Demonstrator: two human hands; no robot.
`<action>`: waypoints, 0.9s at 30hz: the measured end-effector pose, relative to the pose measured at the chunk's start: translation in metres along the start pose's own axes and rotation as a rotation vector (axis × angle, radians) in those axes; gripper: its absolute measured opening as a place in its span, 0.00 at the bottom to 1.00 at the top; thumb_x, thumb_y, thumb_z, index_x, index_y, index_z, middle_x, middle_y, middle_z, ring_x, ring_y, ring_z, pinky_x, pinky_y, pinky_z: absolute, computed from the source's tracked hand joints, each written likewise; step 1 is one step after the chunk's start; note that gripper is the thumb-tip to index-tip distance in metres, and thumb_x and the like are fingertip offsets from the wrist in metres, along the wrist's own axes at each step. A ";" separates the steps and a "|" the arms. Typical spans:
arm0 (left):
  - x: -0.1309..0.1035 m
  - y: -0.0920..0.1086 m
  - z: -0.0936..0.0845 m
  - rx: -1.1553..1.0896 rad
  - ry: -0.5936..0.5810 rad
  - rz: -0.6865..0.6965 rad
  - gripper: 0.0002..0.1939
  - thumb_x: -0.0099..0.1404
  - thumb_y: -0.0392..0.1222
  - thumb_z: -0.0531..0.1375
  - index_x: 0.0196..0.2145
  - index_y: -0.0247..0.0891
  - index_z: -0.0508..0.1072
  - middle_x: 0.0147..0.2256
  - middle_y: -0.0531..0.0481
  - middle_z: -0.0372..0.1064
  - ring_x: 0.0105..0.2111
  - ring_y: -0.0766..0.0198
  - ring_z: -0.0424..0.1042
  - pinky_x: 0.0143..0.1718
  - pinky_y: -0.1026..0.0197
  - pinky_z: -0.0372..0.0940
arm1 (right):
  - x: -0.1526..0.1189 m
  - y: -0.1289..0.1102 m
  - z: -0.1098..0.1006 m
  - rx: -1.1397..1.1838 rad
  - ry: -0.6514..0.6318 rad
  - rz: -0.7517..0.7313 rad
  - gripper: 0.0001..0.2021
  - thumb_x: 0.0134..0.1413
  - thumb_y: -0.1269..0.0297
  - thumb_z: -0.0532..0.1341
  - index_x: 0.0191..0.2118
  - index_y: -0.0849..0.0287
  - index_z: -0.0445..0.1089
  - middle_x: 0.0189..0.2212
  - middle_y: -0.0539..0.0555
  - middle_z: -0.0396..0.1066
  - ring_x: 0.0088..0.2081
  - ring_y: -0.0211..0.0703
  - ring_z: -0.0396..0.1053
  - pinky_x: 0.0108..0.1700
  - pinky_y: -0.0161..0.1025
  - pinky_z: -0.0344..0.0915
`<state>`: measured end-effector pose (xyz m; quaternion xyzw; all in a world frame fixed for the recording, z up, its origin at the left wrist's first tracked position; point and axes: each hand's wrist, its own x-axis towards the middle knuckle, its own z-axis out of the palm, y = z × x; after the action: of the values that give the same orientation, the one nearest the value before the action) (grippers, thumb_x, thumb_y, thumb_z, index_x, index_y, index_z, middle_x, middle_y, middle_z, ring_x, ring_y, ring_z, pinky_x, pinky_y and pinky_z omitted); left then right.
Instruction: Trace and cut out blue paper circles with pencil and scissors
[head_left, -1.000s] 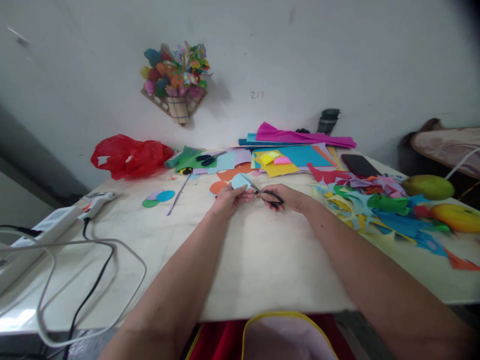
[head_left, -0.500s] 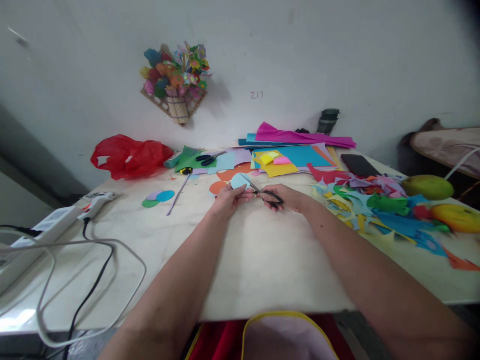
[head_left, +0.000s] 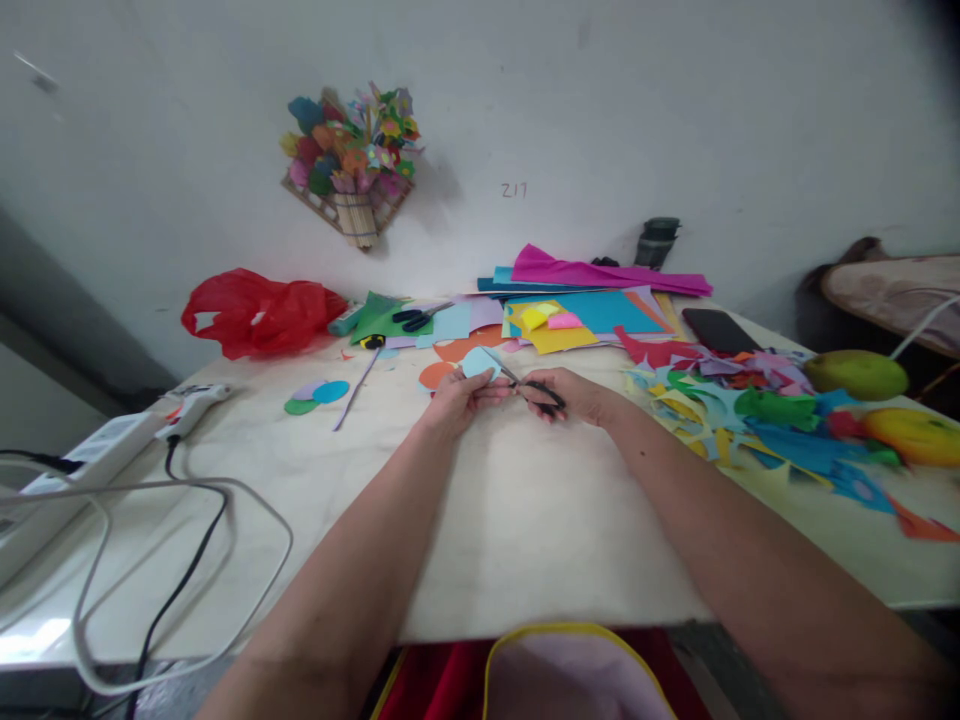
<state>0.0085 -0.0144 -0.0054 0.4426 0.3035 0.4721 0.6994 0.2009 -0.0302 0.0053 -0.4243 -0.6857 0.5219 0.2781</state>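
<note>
Between the thumb and fingers of my left hand (head_left: 463, 397) is a light blue paper piece (head_left: 478, 363) with a rounded edge. My right hand (head_left: 568, 392) is closed around the black handles of a pair of scissors (head_left: 545, 398). Their blades point up and left and lie at the paper's right edge; whether they are parted is too small to tell. An orange paper circle (head_left: 435, 376) lies on the table just left of my left hand. Further left, blue, green and purple paper circles (head_left: 331, 392) overlap one another.
Paper scraps (head_left: 780, 430) and two mango-like fruits (head_left: 856, 374) cover the right side, near a phone (head_left: 720, 330). Coloured sheets (head_left: 630, 310), a second pair of scissors (head_left: 420, 317) and a red plastic bag (head_left: 259, 310) lie along the back. A power strip (head_left: 97, 455) and cables occupy the left.
The scissors have shifted very slightly against the edge of the light blue paper. Both hands stay in almost the same place, and everything else is unchanged.
</note>
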 end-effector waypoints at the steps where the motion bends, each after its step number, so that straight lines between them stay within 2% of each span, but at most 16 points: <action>1: 0.000 0.000 0.000 -0.001 -0.001 -0.002 0.06 0.58 0.31 0.57 0.32 0.26 0.71 0.31 0.39 0.74 0.26 0.63 0.74 0.26 0.67 0.69 | 0.000 0.000 0.000 0.005 0.000 0.001 0.15 0.46 0.52 0.57 0.29 0.61 0.63 0.18 0.48 0.63 0.16 0.31 0.59 0.12 0.28 0.46; 27: -0.002 0.002 0.002 -0.029 -0.012 0.022 0.05 0.57 0.31 0.57 0.32 0.27 0.71 0.29 0.41 0.74 0.27 0.63 0.74 0.27 0.66 0.69 | -0.002 -0.003 0.000 0.020 -0.004 0.000 0.14 0.46 0.54 0.57 0.33 0.62 0.64 0.17 0.48 0.62 0.16 0.31 0.58 0.13 0.29 0.45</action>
<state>0.0087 -0.0167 -0.0030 0.4383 0.2875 0.4816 0.7023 0.2007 -0.0326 0.0086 -0.4205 -0.6810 0.5297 0.2807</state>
